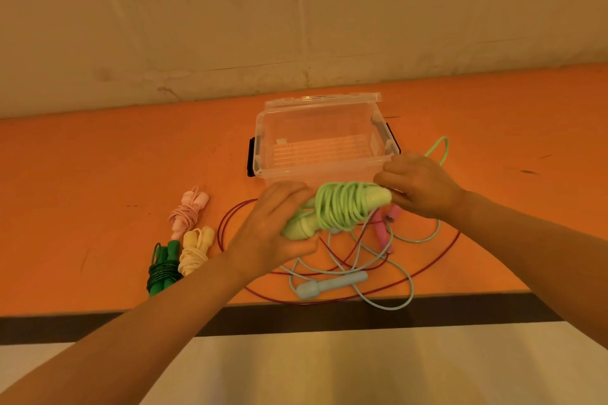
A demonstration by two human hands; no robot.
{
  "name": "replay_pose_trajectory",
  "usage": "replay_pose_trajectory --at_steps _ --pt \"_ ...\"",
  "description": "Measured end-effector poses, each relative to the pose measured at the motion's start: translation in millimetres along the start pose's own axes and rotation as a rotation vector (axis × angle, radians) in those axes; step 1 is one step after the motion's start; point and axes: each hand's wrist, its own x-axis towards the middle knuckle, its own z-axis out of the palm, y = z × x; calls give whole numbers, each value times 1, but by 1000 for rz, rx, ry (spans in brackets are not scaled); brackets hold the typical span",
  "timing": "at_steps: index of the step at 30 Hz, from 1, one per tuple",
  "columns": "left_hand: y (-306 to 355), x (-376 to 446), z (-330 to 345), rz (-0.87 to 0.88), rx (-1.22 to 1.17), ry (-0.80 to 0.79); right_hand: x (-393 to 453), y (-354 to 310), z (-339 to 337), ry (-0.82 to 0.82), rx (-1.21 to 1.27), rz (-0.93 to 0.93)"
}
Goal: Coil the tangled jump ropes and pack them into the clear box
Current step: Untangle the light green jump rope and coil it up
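Note:
My left hand (273, 227) grips the handles of a light green jump rope (342, 209), whose cord is wound many times around them. My right hand (419, 184) pinches the loose green cord at the far handle end; a free loop trails behind it to the right. The clear box (263, 141) stands open and empty just beyond my hands, its lid leaning back. On the orange table below lie a tangled light blue rope (329, 286), a thin red rope (437, 260) and pink handles (383, 227).
Three coiled ropes lie at the left: pink (187, 212), pale yellow (195, 251) and dark green (163, 270). A wall rises right behind the box. The table's dark front edge (362, 309) runs just below the tangled ropes.

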Motion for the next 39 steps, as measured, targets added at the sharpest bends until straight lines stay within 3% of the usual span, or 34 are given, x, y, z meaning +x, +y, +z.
replay_pose_trajectory --at_steps 4,7,14,22,29,35,39 --pt "9 11 0 -117 -77 73 -4 5 1 22 -141 50" --pt "13 20 -7 -365 -195 163 -7 4 3 -10 -214 81" --pt "11 33 -6 -638 -267 253 -1 -8 3 -42 -80 60" --pt "-7 47 -2 -912 -36 13 22 -29 1 -51 -24 -142" --pt "-26 49 11 -827 186 -181 34 -58 6 -71 62 -229" --pt "-18 36 14 -648 327 -390 52 -59 -2 -12 69 -272" --pt "-12 26 18 -545 221 -430 63 -53 -2 47 -3 -213"
